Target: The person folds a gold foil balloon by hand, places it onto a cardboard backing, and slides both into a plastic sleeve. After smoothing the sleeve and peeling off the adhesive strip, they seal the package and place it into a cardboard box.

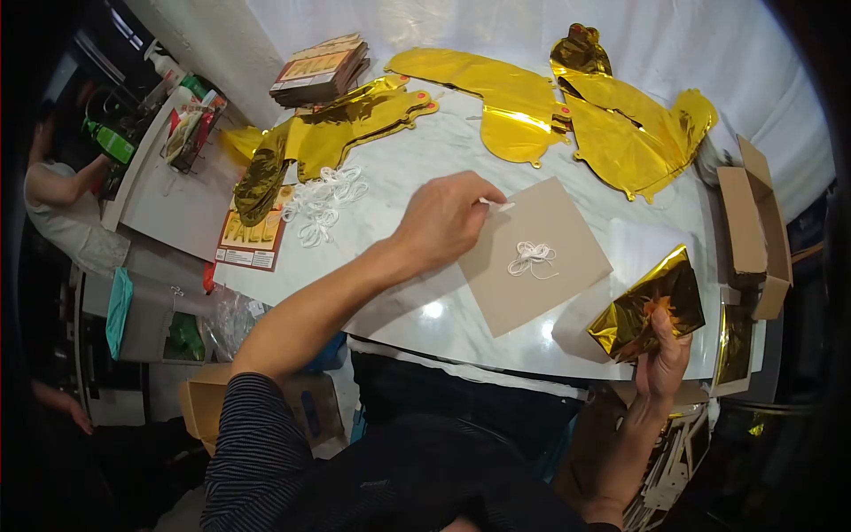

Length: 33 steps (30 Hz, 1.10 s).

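My left hand [448,217] is closed in a pinch over the far left edge of a square sheet of tan cardboard [501,297]. A small white strip [501,207], perhaps a straw, shows at its fingertips. On the middle of that sheet lies a looped bundle of white string [532,259]. To the right, my right hand [663,359] grips a folded gold foil balloon [634,315], with the thumb on top, above the table's front edge. More white string bundles [324,199] are piled left of my left hand.
Flat gold foil balloons [355,124] lie at the back left, with others [496,84] along the back. A stack of printed cards [319,66] stands behind; one printed card [251,241] lies at left. An open cardboard box [749,226] is at right. Another person [66,204] is far left.
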### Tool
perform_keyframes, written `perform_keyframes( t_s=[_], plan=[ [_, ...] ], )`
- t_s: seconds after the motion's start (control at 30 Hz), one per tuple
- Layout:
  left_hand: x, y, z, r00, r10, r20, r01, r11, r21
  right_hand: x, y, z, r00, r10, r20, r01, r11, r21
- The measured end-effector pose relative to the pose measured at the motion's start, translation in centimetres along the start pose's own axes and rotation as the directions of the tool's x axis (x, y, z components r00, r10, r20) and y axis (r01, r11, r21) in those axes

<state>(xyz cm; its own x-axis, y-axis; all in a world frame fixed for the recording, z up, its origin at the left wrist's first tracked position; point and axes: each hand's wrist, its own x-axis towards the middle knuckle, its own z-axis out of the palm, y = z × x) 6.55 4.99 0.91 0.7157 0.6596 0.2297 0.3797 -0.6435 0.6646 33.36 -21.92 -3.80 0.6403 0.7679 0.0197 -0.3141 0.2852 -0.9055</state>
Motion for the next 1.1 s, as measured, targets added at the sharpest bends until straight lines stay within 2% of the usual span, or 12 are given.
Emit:
perform_keyframes(
  t_s=[0.07,0.1,0.17,0.23,0.3,0.47,0.7,0.77,0.9,1.0,1.07,1.1],
  plan=[
    [0.6,-0.4,-0.1,1.000,-0.005,-0.023,0.009,0.981,0.195,0.3,0.1,-0.2,0.997,0.057,0.047,-0.057,0.998,0.003],
    [0.7,-0.7,0.1,1.000,-0.001,-0.025,0.006,0.982,0.191,0.3,0.0,0.2,0.998,0.053,0.046,-0.053,0.999,-0.001],
    [1.0,-1.3,0.7,0.995,-0.082,0.062,0.057,0.940,0.336,0.6,-0.2,1.9,0.994,0.088,0.067,-0.083,0.994,-0.076],
    [1.3,-0.8,0.8,0.987,-0.133,0.089,0.096,0.938,0.333,0.9,-0.6,4.1,0.993,0.097,0.062,-0.093,0.993,-0.077],
    [1.2,-0.2,0.7,0.974,-0.189,0.123,0.140,0.933,0.332,1.5,-0.6,5.3,0.974,0.198,0.112,-0.169,0.959,-0.226],
    [0.8,1.0,-0.1,0.931,-0.304,0.203,0.219,0.907,0.359,3.8,0.6,9.0,0.936,0.338,0.098,-0.302,0.914,-0.271],
    [0.2,0.4,0.2,0.967,-0.209,0.148,0.154,0.937,0.314,5.5,2.1,11.5,0.912,0.397,0.101,-0.332,0.862,-0.384],
    [0.7,1.4,-0.6,0.905,-0.347,0.245,0.298,0.930,0.216,6.0,2.4,11.7,0.904,0.415,0.100,-0.336,0.837,-0.431],
    [1.0,0.6,-0.4,0.886,-0.387,0.254,0.374,0.922,0.101,6.3,2.6,12.0,0.893,0.438,0.102,-0.333,0.797,-0.503],
    [1.2,0.2,-0.2,0.870,-0.381,0.312,0.358,0.925,0.131,6.5,2.5,12.2,0.891,0.444,0.091,-0.324,0.765,-0.557],
    [0.9,-0.7,1.0,0.957,-0.245,0.153,0.191,0.933,0.304,6.4,2.8,12.1,0.898,0.428,0.099,-0.310,0.778,-0.546],
    [1.4,-0.5,0.7,0.960,-0.242,0.142,0.189,0.931,0.311,6.6,3.0,12.1,0.902,0.422,0.092,-0.311,0.783,-0.539]
  ],
)
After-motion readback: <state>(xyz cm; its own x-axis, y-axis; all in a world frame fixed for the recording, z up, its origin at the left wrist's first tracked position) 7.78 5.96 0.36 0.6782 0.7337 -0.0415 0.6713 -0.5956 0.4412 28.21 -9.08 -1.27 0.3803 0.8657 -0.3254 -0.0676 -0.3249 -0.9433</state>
